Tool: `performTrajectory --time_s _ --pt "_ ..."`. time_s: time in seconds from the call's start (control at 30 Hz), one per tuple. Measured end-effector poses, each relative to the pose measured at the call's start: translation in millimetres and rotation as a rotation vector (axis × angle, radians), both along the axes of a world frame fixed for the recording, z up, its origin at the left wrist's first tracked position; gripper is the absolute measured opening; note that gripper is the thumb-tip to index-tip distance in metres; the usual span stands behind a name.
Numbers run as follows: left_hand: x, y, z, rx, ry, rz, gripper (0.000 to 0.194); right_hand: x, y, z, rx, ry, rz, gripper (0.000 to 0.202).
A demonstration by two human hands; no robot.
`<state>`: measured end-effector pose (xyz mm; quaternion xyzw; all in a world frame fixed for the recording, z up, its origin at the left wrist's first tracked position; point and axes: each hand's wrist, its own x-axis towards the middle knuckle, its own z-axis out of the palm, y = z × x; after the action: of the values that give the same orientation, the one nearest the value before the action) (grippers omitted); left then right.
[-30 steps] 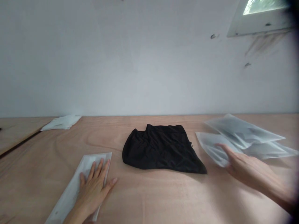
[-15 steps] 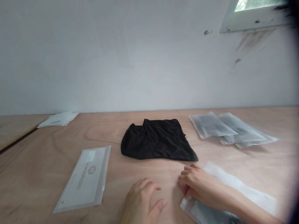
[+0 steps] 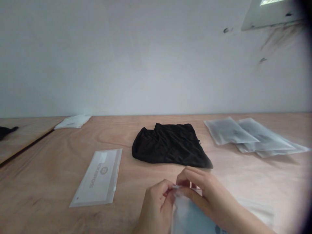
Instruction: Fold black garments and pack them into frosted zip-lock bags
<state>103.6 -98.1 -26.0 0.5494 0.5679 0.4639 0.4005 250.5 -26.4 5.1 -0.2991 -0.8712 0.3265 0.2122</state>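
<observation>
A frosted plastic bag (image 3: 192, 216) with something bluish-grey inside is at the bottom, its upper edge between my two hands. My left hand (image 3: 158, 203) pinches the bag's top left corner between thumb and fingers. Close beside it, my right hand (image 3: 203, 191) grips the same edge, fingers curled over it. Beyond my hands lies a folded black cloth (image 3: 170, 144). Another frosted bag, with a printed logo (image 3: 98, 178), lies flat to the left. Part of a further clear bag (image 3: 258, 209) shows under my right forearm.
Several filled frosted bags (image 3: 255, 136) overlap at the back right of the wooden table (image 3: 48, 178). White sheets or bags (image 3: 73, 121) lie at the back left, near a dark gap. Some black material (image 3: 7, 131) is at the far left edge.
My right hand has moved left with the bag, whose edge is now raised. My left hand has closed on that edge. The view has shifted slightly left.
</observation>
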Motion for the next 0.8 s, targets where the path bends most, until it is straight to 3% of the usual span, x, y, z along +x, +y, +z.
performTrajectory --time_s 0.1,0.23,0.3,0.37,0.53,0.6,0.7,0.8 --pt "-18.5 -7.1 7.3 0.042 0.126 0.105 0.03 2.2 -1.6 0.7 0.067 -0.018 -0.037 0.013" --pt "-61.5 -19.8 16.4 0.105 0.261 0.402 0.03 35.8 4.3 -21.2 0.108 -0.109 -0.106 0.018" --pt "-74.4 -23.9 21.5 0.138 0.294 0.462 0.03 49.9 6.5 -26.6 0.127 -0.127 -0.098 0.016" --pt "-75.2 -25.5 26.6 0.169 0.308 0.439 0.03 52.6 6.0 -21.2 0.175 -0.083 -0.052 0.011" --pt "-52.7 -23.4 37.0 0.239 0.337 0.341 0.029 27.4 -2.5 16.1 0.253 0.019 0.169 0.021" --pt "-47.7 -22.7 39.2 0.253 0.342 0.333 0.028 22.5 -5.0 25.1 0.258 0.063 0.193 0.019" --pt "-43.4 -22.5 40.5 0.247 0.341 0.339 0.028 22.5 -7.1 27.3 0.282 0.114 0.15 0.019" --pt "-34.8 -22.9 40.9 0.269 0.35 0.312 0.028 15.2 -10.8 20.6 0.304 -0.005 0.153 0.027"
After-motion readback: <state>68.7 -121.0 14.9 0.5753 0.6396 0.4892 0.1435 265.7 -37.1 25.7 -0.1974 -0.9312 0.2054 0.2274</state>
